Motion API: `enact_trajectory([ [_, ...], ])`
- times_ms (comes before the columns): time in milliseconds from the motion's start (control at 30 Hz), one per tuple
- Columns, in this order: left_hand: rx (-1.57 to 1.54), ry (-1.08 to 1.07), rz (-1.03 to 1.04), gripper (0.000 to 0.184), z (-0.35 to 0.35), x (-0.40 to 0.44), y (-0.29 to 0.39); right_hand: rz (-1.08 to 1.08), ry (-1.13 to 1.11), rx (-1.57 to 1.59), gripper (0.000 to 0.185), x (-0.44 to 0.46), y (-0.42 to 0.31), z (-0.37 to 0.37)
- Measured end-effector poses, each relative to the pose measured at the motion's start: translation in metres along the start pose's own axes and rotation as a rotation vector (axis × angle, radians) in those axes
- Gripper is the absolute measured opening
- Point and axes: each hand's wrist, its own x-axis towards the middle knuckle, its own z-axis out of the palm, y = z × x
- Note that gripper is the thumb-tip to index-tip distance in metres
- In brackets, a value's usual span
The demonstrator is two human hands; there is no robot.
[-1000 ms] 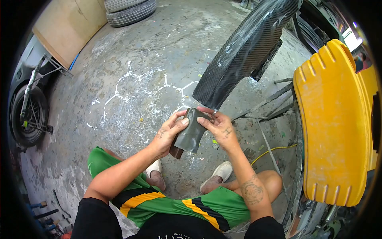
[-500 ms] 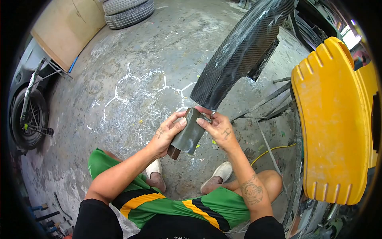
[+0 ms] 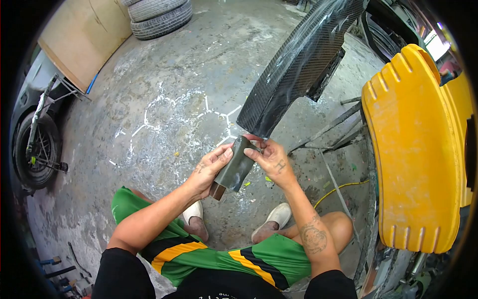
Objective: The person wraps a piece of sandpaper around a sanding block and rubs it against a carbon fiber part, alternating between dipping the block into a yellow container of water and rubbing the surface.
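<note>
Between my two hands is a brown block partly wrapped in a dark grey-green sheet of sandpaper (image 3: pixel 233 167). The bare end of the block (image 3: pixel 217 191) sticks out at the lower left. My left hand (image 3: pixel 210 172) grips the block's left side, with the thumb on the sheet near the top. On the other side, my right hand (image 3: pixel 269 158) pinches the sheet's upper right edge. Its thumb lies on top, and the fingers behind are partly hidden. Just beyond the hands is the lower end of a dark carbon-fibre panel (image 3: pixel 289 79), which slants up to the right.
A large yellow panel (image 3: pixel 416 149) stands at the right on a metal frame (image 3: pixel 328 132). Stacked tires (image 3: pixel 162 20) sit at the back left, near a wooden board (image 3: pixel 84 40). A car wheel (image 3: pixel 37 149) is at the left. A yellow cable (image 3: pixel 338 188) crosses the floor.
The loose lower right part of the sandpaper now lies closer around the block. Both hands keep nearly the same place and grip.
</note>
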Motion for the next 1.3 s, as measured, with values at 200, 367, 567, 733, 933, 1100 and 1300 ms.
enact_trajectory([
  [200,0.444,0.084,0.178,0.051,0.001,-0.001,0.001,0.282,0.178,-0.220,0.036,-0.005,0.018,-0.009],
  [367,0.605,0.083,0.294,0.058,-0.002,0.002,-0.006,0.369,0.060,0.234,0.032,-0.012,0.015,-0.005],
  [567,1.121,0.151,0.689,0.060,-0.001,0.004,-0.013,0.368,0.050,0.327,0.032,-0.011,0.027,-0.004],
  [733,1.234,0.109,0.626,0.069,0.003,-0.002,-0.008,0.316,0.102,0.299,0.031,-0.013,0.028,-0.007],
  [933,1.109,0.035,0.614,0.070,0.003,0.000,-0.005,0.323,0.041,0.221,0.032,-0.005,0.017,-0.018],
  [1100,1.122,0.199,0.573,0.068,-0.033,0.023,-0.003,0.189,0.264,0.162,0.037,0.019,-0.016,-0.063],
  [1300,1.002,0.361,0.667,0.064,-0.040,0.038,0.028,-0.117,0.457,0.411,0.068,0.065,-0.102,-0.086],
])
